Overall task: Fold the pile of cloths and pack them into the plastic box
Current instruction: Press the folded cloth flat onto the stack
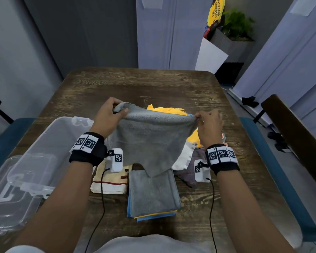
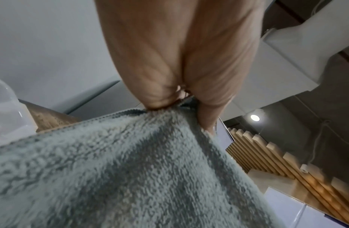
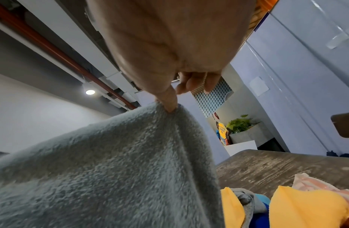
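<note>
A grey fleecy cloth [image 1: 150,137] hangs spread above the table, held by its two upper corners. My left hand [image 1: 110,115] grips its left corner, fingers curled round the bunched edge [image 2: 169,106]. My right hand [image 1: 208,123] pinches the right corner between thumb and fingers [image 3: 169,108]. Behind and beneath the cloth lies the unfolded pile [image 1: 173,109] of yellow, blue, white and purple cloths. A folded stack [image 1: 153,196] with grey on top sits near me, and a folded cream cloth [image 1: 109,183] is to its left. The clear plastic box [image 1: 44,152] stands open at my left.
The box's clear lid [image 1: 5,196] lies at the near left of the wooden table [image 1: 144,84]. Blue chairs stand on both sides, and a brown chair back [image 1: 292,136] rises at the right. Thin cables run from both wrist cameras down toward my body.
</note>
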`<state>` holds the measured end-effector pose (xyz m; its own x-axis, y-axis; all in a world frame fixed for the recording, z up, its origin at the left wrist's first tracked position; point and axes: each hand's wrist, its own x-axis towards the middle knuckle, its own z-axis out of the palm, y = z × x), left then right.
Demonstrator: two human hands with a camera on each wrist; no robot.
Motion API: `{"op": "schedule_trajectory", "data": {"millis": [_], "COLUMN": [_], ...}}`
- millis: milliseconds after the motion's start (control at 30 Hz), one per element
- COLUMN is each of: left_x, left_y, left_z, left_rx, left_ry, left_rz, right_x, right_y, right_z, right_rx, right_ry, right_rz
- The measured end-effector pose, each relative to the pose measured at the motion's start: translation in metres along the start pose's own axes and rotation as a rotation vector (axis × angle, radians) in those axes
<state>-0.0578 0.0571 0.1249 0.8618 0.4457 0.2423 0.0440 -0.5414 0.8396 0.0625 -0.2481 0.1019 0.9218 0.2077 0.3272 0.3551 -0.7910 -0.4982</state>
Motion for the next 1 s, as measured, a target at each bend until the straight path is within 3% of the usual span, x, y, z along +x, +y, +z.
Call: {"op": "schedule_trajectory", "data": {"millis": [167, 367, 533, 767, 1000], "left_x": [-0.001, -0.022, -0.038, -0.031, -0.054], "left_y": [-0.002, 0.025, 0.065, 0.077, 0.075], "left_z": [-0.007, -0.005, -0.003, 0.015, 0.055], "left_rx": [-0.203, -0.587, -0.595, -0.483, -0.502], "left_ry": [0.082, -0.031, -0.192, -0.198, -0.155], "left_rz": [0.002, -0.016, 0.07, 0.179, 0.053], "right_x": [0.0, 0.0, 0.001, -0.013, -0.049], "right_y": [-0.007, -0.01, -0.034, -0.066, -0.08], "right_z": [0.001, 0.007, -0.018, -0.03, -0.015], "right_rx": [0.314, 0.575, 0.637, 0.866, 0.934], "right_ry": [-0.066, -0.085, -0.039, -0.242, -0.493], "right_rz": [0.183, 0.409, 0.294, 0.025, -0.048]}}
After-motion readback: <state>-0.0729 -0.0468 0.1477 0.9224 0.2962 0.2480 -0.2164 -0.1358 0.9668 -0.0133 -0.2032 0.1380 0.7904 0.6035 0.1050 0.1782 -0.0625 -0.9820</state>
